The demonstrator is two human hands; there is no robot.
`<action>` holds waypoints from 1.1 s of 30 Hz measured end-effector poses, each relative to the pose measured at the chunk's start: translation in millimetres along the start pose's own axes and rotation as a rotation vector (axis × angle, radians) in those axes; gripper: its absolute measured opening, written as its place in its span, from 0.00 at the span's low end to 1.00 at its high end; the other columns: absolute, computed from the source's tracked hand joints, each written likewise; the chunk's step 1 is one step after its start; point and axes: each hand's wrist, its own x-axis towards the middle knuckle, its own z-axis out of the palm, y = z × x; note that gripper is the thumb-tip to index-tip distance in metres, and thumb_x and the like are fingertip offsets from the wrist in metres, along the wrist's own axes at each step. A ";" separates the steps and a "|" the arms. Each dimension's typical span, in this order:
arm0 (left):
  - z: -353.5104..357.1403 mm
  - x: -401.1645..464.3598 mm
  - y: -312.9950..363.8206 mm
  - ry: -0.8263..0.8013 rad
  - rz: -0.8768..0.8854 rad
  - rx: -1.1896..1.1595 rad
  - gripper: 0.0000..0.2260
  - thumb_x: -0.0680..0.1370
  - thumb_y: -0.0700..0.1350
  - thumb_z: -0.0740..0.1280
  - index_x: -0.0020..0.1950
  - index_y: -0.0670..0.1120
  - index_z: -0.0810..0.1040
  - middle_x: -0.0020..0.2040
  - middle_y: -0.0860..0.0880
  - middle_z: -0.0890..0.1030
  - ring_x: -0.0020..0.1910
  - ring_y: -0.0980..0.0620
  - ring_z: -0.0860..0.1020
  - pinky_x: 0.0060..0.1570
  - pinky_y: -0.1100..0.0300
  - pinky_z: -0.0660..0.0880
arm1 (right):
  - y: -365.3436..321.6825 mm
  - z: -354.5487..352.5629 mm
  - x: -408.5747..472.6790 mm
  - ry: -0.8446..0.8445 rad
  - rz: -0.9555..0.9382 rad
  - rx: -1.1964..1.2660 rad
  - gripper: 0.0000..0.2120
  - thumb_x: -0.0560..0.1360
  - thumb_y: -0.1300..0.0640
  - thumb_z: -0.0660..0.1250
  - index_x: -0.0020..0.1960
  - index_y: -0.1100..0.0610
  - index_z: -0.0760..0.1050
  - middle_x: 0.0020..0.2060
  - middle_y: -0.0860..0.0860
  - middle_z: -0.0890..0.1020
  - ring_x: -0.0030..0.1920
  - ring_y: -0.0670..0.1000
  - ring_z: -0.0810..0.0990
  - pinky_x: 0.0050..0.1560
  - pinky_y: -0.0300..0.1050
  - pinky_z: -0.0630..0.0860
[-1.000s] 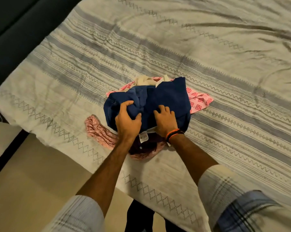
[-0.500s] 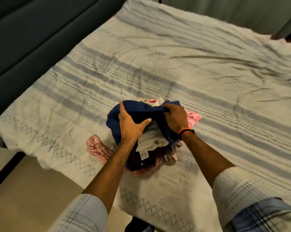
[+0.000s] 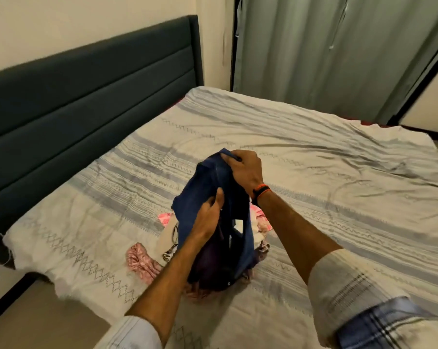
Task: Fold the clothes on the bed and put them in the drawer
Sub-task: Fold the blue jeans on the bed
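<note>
A dark blue garment (image 3: 200, 195) hangs lifted above a small pile of clothes on the bed (image 3: 339, 197). My right hand (image 3: 245, 170) grips its top edge, held highest. My left hand (image 3: 209, 215) grips the cloth lower down, near its middle. Under it lie a dark purple piece (image 3: 213, 260), a pink crumpled garment (image 3: 142, 263) at the left, and pink-and-white patterned cloth (image 3: 259, 222) at the right. No drawer is in view.
The bed has a cream cover with grey stripes and zigzag bands. A dark teal headboard (image 3: 87, 96) runs along the left. Grey-green curtains (image 3: 339, 51) hang behind the bed. Beige floor (image 3: 36, 318) shows at the lower left, by the bed's corner.
Both hands have raised the blue garment off the pile, the right hand going higher. My view has tilted up, so the headboard, wall and curtains now show.
</note>
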 end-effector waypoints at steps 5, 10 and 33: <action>20.0 -29.5 24.2 -0.062 0.018 -0.232 0.29 0.66 0.74 0.64 0.51 0.52 0.82 0.53 0.50 0.84 0.56 0.48 0.80 0.62 0.49 0.75 | -10.1 -41.9 -10.1 0.024 0.077 0.341 0.27 0.69 0.41 0.71 0.34 0.66 0.73 0.29 0.55 0.73 0.32 0.51 0.70 0.35 0.48 0.67; 47.9 -65.4 36.7 -0.176 0.204 0.167 0.25 0.69 0.50 0.79 0.64 0.49 0.76 0.58 0.54 0.82 0.56 0.56 0.79 0.59 0.57 0.76 | -32.7 -97.4 -29.2 -0.009 0.098 0.637 0.13 0.74 0.50 0.71 0.43 0.62 0.82 0.47 0.68 0.83 0.44 0.57 0.79 0.50 0.66 0.78; 118.1 -91.4 89.8 -0.538 -0.010 -0.275 0.32 0.75 0.69 0.57 0.65 0.45 0.77 0.59 0.42 0.82 0.57 0.44 0.81 0.55 0.49 0.79 | 31.3 -241.7 -94.2 -0.377 -0.059 -0.217 0.16 0.66 0.52 0.81 0.51 0.55 0.84 0.43 0.48 0.86 0.45 0.49 0.84 0.52 0.52 0.81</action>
